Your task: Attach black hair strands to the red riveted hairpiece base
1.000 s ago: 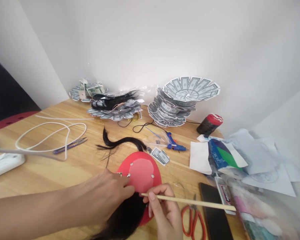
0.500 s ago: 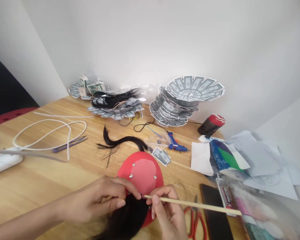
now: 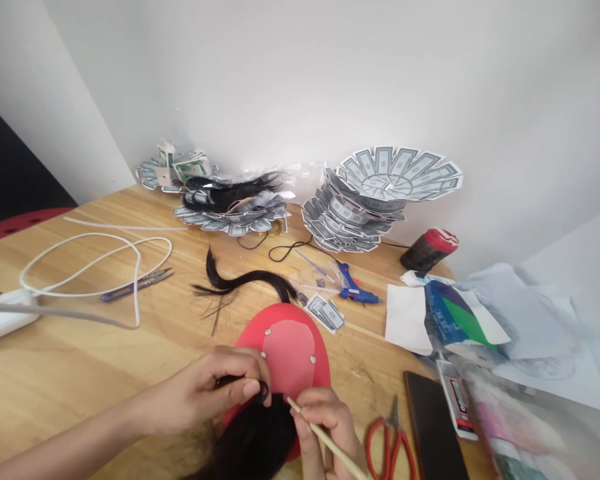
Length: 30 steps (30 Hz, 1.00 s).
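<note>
Left hand: I have the left hand [image 3: 230, 387] pinching a small black curl [image 3: 263, 391], thumb against fingers, over the dome's left side; can't tell if it joins the tuft.
Right hand: the right hand [image 3: 325, 420] grips a wooden stick [image 3: 325, 439] near its tip, tip beside the tuft's upper edge; I can't tell whether they touch.
Red dome: the red dome [image 3: 280, 313] sits between and behind both hands on the wooden worktop [image 3: 180, 327]; lighter pink patch [image 3: 291, 357] in front, silver studs [image 3: 313, 360] around it.
Hair: black hair tuft [image 3: 260, 437] against the dome's lower front, spilling toward me; loose hair lock [image 3: 245, 279] behind, curved.
Writing, package: carded package [image 3: 457, 403], right, dark panel with white letters, too blurred for me to read.
Writing, packet: blue-and-green packet [image 3: 447, 317], pale characters, illegible.
Bill prints: banknote-style cutouts [image 3: 325, 312] just behind the dome; same print on the stacked dishes [image 3: 353, 213]; figures too small.
Glue gun: blue glue gun [image 3: 357, 290], pale sticker, unreadable.
Near right hand: red-handled pliers [image 3: 393, 443], then black slab [image 3: 433, 427].
Far left: purple-handled snips [image 3: 137, 285] under white cord [image 3: 138, 310].
</note>
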Each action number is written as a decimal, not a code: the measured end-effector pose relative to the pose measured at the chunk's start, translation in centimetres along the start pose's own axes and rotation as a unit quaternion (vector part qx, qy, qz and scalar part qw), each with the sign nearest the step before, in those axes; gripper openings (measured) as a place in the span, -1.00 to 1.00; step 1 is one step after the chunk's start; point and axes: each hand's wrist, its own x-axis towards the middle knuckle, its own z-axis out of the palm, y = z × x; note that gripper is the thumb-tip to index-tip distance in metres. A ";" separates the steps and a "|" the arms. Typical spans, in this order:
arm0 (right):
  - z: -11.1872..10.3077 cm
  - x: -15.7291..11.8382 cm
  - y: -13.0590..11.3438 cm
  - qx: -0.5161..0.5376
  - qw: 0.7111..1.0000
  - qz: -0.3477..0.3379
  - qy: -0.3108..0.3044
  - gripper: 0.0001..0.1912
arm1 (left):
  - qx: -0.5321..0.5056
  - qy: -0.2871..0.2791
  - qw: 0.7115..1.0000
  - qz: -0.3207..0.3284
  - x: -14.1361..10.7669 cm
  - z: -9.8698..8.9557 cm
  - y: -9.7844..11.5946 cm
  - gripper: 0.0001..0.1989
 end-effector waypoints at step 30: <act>-1.3 0.2 0.7 -0.209 0.963 -0.132 -0.110 -0.79 | -0.014 0.017 1.000 0.009 0.3 0.2 -1.7 -0.51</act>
